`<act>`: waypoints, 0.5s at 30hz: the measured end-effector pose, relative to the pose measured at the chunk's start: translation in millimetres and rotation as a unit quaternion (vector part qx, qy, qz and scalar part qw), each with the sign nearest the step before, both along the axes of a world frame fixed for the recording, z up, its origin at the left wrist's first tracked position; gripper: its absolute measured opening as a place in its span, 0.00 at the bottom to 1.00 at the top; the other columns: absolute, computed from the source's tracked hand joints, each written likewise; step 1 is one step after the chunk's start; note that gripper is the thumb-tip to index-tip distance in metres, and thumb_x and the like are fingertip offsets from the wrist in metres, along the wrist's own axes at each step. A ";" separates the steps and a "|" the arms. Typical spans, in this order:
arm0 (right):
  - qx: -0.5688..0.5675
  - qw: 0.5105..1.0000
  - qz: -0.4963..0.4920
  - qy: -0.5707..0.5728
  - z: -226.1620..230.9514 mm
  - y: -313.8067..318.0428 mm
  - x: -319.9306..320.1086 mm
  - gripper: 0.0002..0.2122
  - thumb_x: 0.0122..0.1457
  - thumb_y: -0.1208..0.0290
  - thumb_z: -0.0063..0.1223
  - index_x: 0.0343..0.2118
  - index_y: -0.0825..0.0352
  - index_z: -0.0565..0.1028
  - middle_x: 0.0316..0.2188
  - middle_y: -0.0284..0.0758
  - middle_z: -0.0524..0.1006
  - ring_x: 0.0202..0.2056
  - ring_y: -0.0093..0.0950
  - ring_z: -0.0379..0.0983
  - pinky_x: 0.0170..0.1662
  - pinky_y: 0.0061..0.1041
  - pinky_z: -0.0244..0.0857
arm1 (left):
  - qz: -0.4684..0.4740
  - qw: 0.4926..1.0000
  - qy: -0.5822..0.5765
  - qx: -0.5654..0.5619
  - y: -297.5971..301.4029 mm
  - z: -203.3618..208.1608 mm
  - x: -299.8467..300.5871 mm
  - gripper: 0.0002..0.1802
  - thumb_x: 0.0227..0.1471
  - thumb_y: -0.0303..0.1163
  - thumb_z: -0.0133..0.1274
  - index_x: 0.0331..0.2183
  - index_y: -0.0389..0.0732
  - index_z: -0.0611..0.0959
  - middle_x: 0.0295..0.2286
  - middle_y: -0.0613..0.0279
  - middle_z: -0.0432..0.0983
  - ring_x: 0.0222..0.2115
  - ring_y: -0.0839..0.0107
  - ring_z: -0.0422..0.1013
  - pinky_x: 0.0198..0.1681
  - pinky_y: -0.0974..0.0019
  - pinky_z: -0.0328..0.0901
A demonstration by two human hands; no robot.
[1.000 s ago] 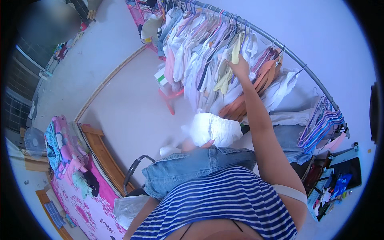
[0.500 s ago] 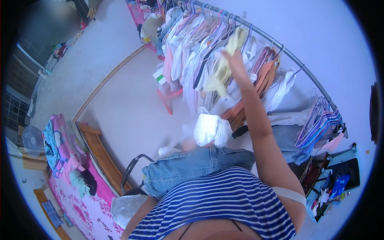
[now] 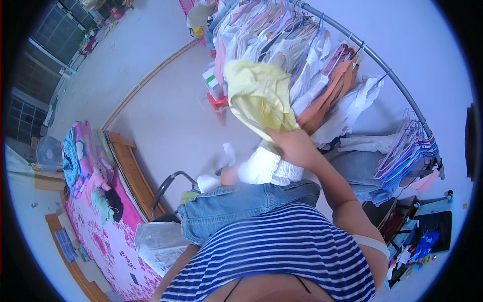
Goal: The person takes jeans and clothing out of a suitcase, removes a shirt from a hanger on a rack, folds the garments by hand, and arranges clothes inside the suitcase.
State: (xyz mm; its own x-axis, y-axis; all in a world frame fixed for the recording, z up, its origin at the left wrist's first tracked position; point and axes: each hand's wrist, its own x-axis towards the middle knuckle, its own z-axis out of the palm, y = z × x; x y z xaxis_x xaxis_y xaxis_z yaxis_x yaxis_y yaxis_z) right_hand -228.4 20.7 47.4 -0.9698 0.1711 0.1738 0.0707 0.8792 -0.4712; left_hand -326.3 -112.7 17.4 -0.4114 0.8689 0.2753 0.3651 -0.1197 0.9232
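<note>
My right hand [image 3: 296,147] is closed on the lower edge of a pale yellow garment [image 3: 259,88], which spreads out in front of the hanging clothes. A thin, pale rod-like line shows inside its opening. Folded blue jeans [image 3: 246,204] lie across the front of my body, over my left arm [image 3: 183,256]. Beyond them, just under my right hand, sits a bunched white garment [image 3: 266,168]. My left hand is hidden behind the jeans. A patch of skin beside a white object [image 3: 207,183] shows past the jeans; I cannot tell what it is.
Many clothes hang on a curved grey rail [image 3: 372,50]. Bare hangers [image 3: 407,151] cluster at its right end. A pink flowered bed [image 3: 103,236] with a wooden frame stands left, near a black armrest [image 3: 171,181]. A red stool [image 3: 217,103] stands under the clothes.
My right hand has come down and nearer from the rail with the yellow garment, which has swung left and opened out. The view has shifted slightly.
</note>
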 end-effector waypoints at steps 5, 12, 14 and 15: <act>0.264 0.954 0.040 0.134 17.8 2.0 59.6 0.09 0.37 0.72 0.42 0.25 0.62 0.68 0.14 0.27 0.62 0.20 0.22 0.61 0.25 0.21 0.51 | 0.013 0.997 0.024 -0.068 -2.7 3.7 26.2 0.29 0.30 0.32 0.55 0.39 0.38 0.66 0.31 0.56 0.68 0.33 0.65 0.65 0.38 0.65 0.59; 0.287 0.932 -0.007 0.222 23.0 13.0 141.3 0.08 0.31 0.72 0.47 0.20 0.61 0.68 0.17 0.27 0.64 0.23 0.22 0.61 0.29 0.20 0.52 | 0.036 0.965 0.112 -0.234 -19.1 12.9 67.6 0.28 0.31 0.28 0.55 0.40 0.36 0.66 0.33 0.56 0.68 0.35 0.68 0.65 0.39 0.67 0.58; 0.223 0.953 -0.024 0.205 26.6 17.3 161.6 0.08 0.30 0.72 0.49 0.19 0.62 0.68 0.18 0.28 0.65 0.24 0.24 0.61 0.30 0.21 0.53 | 0.045 0.948 0.136 -0.283 -25.2 16.1 80.4 0.28 0.31 0.27 0.54 0.40 0.36 0.65 0.33 0.57 0.68 0.35 0.68 0.65 0.39 0.67 0.58; 0.075 0.982 -0.010 0.173 26.9 19.4 170.7 0.09 0.29 0.75 0.50 0.18 0.62 0.67 0.18 0.28 0.65 0.25 0.25 0.62 0.30 0.22 0.54 | 0.051 0.939 0.146 -0.306 -26.9 17.3 85.5 0.28 0.32 0.27 0.54 0.40 0.36 0.65 0.34 0.57 0.68 0.35 0.69 0.65 0.39 0.67 0.58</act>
State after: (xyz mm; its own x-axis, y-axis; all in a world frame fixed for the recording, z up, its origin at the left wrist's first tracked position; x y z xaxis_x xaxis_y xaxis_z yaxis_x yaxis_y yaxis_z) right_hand -57.7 40.1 74.4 -0.8452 0.1360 0.5169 -0.0536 0.9406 -0.3351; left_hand -240.8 -139.5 34.7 -0.4866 0.8607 -0.1496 0.5937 0.4514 0.6661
